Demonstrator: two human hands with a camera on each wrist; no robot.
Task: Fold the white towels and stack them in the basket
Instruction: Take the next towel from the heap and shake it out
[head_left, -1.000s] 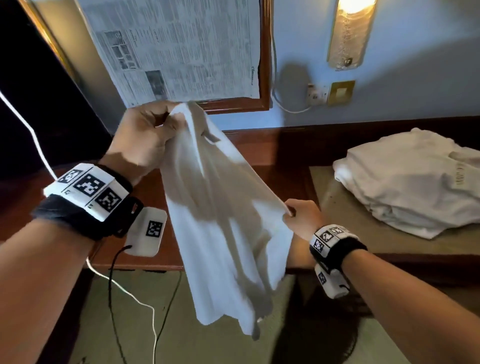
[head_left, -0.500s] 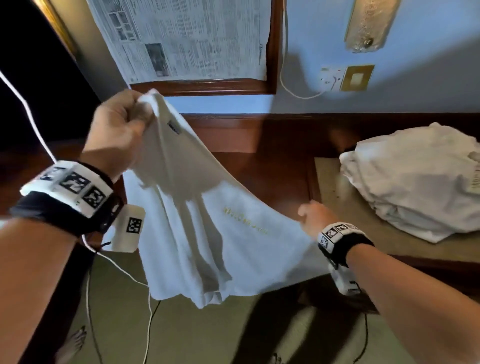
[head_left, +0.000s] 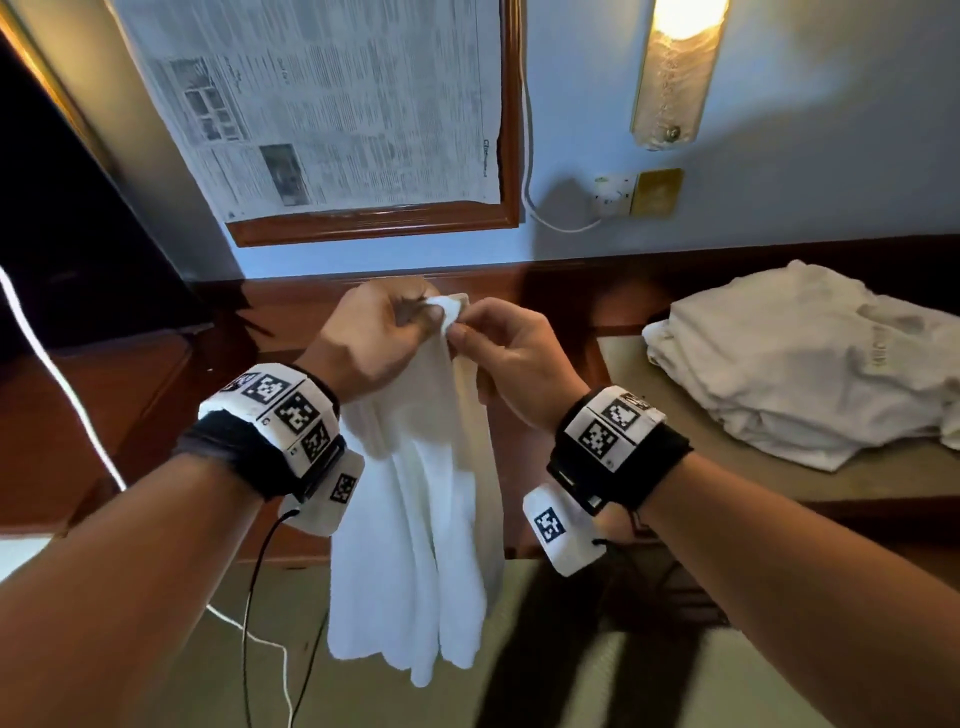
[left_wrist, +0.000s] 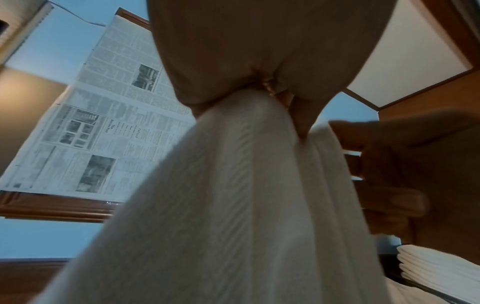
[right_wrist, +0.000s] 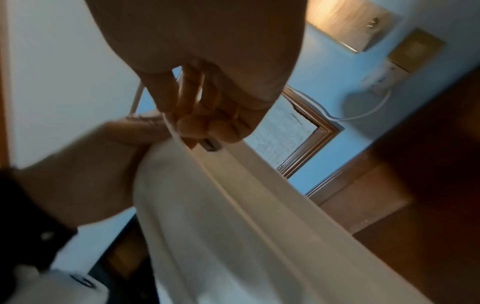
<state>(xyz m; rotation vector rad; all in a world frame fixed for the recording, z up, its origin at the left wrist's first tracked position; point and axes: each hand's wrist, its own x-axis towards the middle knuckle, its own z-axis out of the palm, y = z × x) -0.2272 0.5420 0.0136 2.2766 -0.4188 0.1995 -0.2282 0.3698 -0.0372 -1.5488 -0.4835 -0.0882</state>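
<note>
A white towel (head_left: 415, 519) hangs doubled in front of me, its top corners brought together. My left hand (head_left: 379, 338) grips the gathered corners from the left. My right hand (head_left: 498, 348) pinches the same corners from the right, touching the left hand. In the left wrist view the towel (left_wrist: 233, 205) drops from under my palm, with the other hand's fingers (left_wrist: 384, 185) to the right. The right wrist view shows curled fingers (right_wrist: 207, 121) on the towel's hem (right_wrist: 233, 195). A pile of white towels (head_left: 810, 358) lies on the right. No basket is in view.
The pile rests on a beige-topped surface (head_left: 649, 415) set in a dark wooden desk (head_left: 130, 415). A framed newspaper (head_left: 332, 104), a lit wall lamp (head_left: 675, 73) and a socket with a cable (head_left: 613, 197) are on the blue wall. Cables (head_left: 260, 613) hang by my left arm.
My right hand rose from low on the right and brought its corner up to the left hand. The spread towel now hangs folded in half.
</note>
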